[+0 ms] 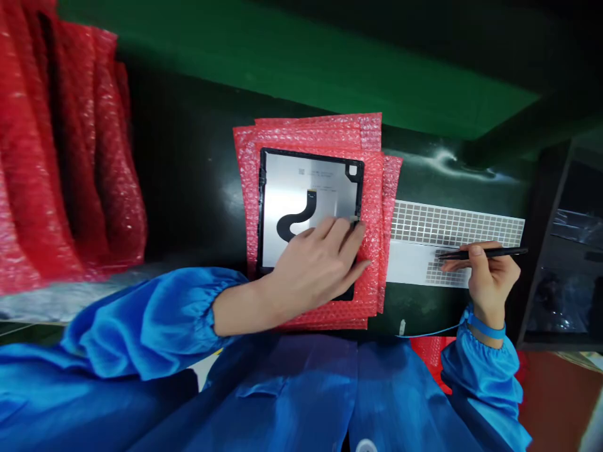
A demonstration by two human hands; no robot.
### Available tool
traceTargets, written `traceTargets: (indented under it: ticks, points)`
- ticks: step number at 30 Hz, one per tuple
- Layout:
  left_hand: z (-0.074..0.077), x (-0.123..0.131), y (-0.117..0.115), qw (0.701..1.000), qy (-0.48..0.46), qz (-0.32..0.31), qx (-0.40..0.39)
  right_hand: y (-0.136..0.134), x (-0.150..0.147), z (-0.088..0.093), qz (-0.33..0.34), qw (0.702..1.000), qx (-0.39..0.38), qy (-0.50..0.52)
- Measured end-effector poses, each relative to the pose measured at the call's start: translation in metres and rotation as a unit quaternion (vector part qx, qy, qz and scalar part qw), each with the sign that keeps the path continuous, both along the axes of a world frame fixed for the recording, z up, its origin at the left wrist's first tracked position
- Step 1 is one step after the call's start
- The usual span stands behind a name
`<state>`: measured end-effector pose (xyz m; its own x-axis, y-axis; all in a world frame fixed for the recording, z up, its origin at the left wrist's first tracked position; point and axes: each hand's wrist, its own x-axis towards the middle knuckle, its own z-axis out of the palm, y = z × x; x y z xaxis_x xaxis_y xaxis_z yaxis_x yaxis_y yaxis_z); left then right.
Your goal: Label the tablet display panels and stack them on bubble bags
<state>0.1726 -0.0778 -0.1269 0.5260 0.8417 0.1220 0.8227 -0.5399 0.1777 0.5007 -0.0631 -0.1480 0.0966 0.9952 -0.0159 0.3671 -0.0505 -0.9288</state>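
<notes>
A tablet-sized panel [287,182] with a silver back, a black frame and a curved black flex cable [292,223] lies on a stack of red bubble-wrap sheets [372,251]. My left hand [315,267] reaches across its lower right part, fingertips at the right edge of the frame, fingers apart and nothing seen held. Further right, my right hand [492,273] grips black tweezers [499,252] between thumb and fingers. Their tips point left over a white sheet of small grey square stickers [409,260]. A blue strap circles the right wrist.
Red bubble-wrap bags [70,157] are piled at the far left. A green bar [282,69] spans the back of the dark table. At the far right stands a dark shelf [560,251] with clear plastic. A blue cord [428,334] runs along the front edge.
</notes>
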Motion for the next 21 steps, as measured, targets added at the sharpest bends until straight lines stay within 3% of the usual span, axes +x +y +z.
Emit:
traceTargets:
  ticks: [3, 5, 7, 12, 21]
  points:
    - [0.002, 0.023, -0.009, 0.995, -0.027, -0.097, 0.021, -0.005, 0.007, -0.007, 0.011, 1.000, -0.018, 0.001]
    - [-0.001, 0.037, -0.017, 0.985, -0.027, -0.171, 0.000, -0.005, 0.008, -0.011, 0.022, 0.999, -0.029, 0.003]
    - [-0.008, 0.047, -0.024, 0.978, -0.005, -0.207, -0.024, -0.005, 0.008, -0.014, 0.029, 0.999, -0.035, 0.002]
    - [-0.023, 0.047, -0.031, 0.975, 0.051, -0.214, -0.031, -0.005, 0.007, -0.015, 0.037, 0.999, -0.040, -0.004]
    - [-0.022, 0.046, -0.031, 0.978, 0.042, -0.203, -0.037, -0.005, 0.008, -0.016, 0.045, 0.997, -0.057, -0.009]
